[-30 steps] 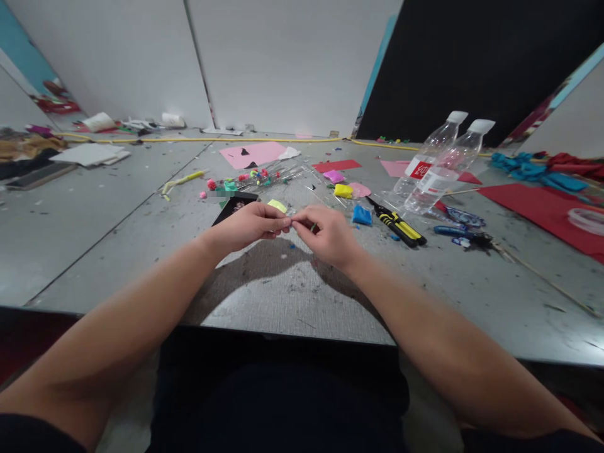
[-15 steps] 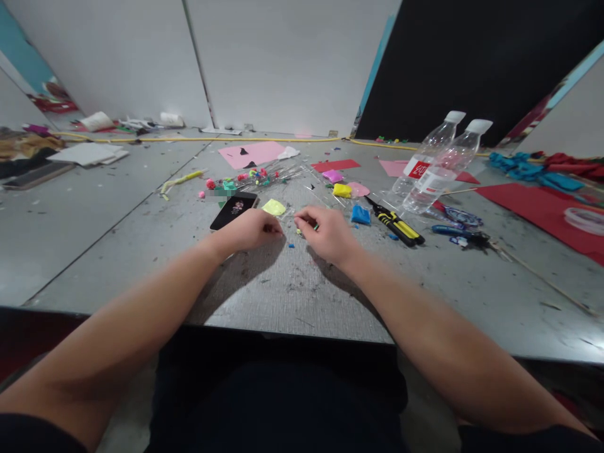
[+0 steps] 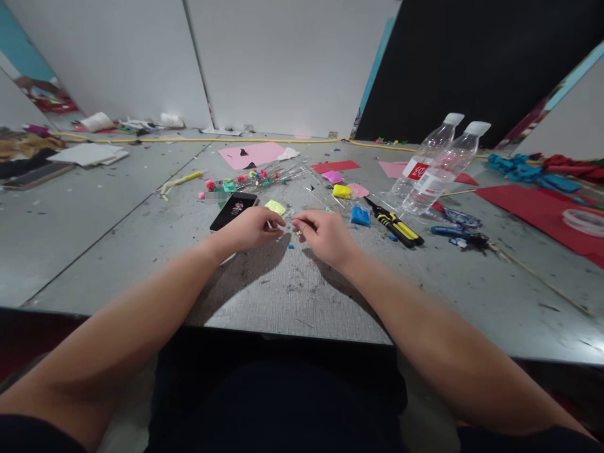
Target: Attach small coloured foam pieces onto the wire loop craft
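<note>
My left hand [image 3: 260,226] and my right hand [image 3: 325,233] come close together over the table, fingertips a small gap apart. The left fingers are bent into a pinch, and what lies in them is too small to make out. In the right hand, thumb and fingers also press together; a tiny yellowish bit [image 3: 298,233] shows at their tips. Just behind the left hand are a pale yellow clay piece [image 3: 275,207] and a black phone [image 3: 233,211]. A small blue crumb [image 3: 291,246] lies on the tabletop below the fingertips.
Packs of blue clay [image 3: 360,216], yellow clay [image 3: 341,191] and purple clay [image 3: 333,177] lie beyond my right hand. Black-and-yellow pliers [image 3: 399,228] and two clear bottles [image 3: 430,182] stand to the right. Colourful beaded sticks [image 3: 257,178] lie behind the phone. Red paper [image 3: 533,207] is far right.
Both hands have drawn slightly closer together, the right one shifting a little left and the left one a little right. The things on the table stay where they were.
</note>
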`<act>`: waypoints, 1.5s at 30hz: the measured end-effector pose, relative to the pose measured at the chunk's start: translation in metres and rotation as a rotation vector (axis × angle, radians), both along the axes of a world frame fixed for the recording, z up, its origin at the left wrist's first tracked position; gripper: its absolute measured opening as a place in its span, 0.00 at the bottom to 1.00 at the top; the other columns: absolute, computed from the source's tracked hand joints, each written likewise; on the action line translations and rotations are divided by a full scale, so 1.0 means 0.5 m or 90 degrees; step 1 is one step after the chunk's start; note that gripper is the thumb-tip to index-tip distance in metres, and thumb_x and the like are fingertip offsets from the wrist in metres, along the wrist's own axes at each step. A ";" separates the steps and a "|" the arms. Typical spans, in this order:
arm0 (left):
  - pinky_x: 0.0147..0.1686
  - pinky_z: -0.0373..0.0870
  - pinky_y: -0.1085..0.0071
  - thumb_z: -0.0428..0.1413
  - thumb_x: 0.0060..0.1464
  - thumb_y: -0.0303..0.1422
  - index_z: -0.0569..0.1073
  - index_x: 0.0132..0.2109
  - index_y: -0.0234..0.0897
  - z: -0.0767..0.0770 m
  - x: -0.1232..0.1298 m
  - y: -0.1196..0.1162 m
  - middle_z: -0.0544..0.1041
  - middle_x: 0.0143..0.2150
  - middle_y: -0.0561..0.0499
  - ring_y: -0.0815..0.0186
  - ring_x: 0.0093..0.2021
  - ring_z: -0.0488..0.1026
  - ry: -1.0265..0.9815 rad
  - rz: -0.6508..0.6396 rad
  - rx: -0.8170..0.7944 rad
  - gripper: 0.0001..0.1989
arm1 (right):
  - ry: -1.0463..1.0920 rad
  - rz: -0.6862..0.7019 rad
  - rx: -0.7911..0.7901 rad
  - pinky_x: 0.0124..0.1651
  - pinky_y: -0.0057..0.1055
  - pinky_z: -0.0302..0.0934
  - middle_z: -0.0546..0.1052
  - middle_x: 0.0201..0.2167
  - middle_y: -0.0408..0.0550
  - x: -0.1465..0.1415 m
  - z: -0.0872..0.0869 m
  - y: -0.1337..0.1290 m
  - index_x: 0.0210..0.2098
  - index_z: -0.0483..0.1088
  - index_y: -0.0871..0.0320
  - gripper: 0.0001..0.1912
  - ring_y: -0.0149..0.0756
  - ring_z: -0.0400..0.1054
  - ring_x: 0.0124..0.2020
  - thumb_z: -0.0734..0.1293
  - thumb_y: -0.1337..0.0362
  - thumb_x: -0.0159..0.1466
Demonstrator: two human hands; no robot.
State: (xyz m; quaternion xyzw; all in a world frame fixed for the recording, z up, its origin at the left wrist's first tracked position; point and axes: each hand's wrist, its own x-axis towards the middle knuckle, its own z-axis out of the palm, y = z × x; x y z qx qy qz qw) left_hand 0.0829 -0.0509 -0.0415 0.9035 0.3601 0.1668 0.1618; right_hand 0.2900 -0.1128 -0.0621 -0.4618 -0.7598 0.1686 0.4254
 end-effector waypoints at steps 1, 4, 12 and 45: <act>0.35 0.68 0.70 0.61 0.57 0.35 0.83 0.47 0.35 0.002 0.001 -0.001 0.82 0.38 0.45 0.66 0.33 0.74 0.000 0.004 0.001 0.13 | 0.005 0.000 0.004 0.36 0.32 0.67 0.83 0.33 0.48 -0.001 -0.001 0.001 0.37 0.78 0.57 0.09 0.36 0.77 0.29 0.64 0.66 0.70; 0.35 0.69 0.70 0.61 0.57 0.35 0.83 0.46 0.35 0.006 0.004 -0.006 0.82 0.38 0.45 0.65 0.34 0.75 -0.001 0.018 -0.003 0.12 | 0.031 -0.004 0.010 0.39 0.34 0.71 0.84 0.39 0.51 -0.002 -0.006 0.003 0.44 0.79 0.58 0.12 0.37 0.80 0.31 0.62 0.69 0.70; 0.34 0.67 0.71 0.60 0.56 0.30 0.83 0.42 0.35 0.014 0.008 -0.011 0.81 0.33 0.49 0.68 0.32 0.74 -0.053 0.047 -0.026 0.09 | 0.091 0.006 -0.011 0.37 0.33 0.71 0.84 0.40 0.52 -0.003 -0.011 0.002 0.44 0.78 0.57 0.11 0.39 0.81 0.35 0.64 0.64 0.70; 0.26 0.64 0.71 0.62 0.52 0.31 0.77 0.26 0.36 0.045 0.010 -0.050 0.74 0.24 0.52 0.72 0.24 0.65 -0.302 -0.012 -0.417 0.07 | 0.087 0.065 0.104 0.29 0.31 0.64 0.80 0.34 0.48 -0.012 0.020 -0.023 0.35 0.80 0.54 0.07 0.34 0.72 0.33 0.70 0.60 0.66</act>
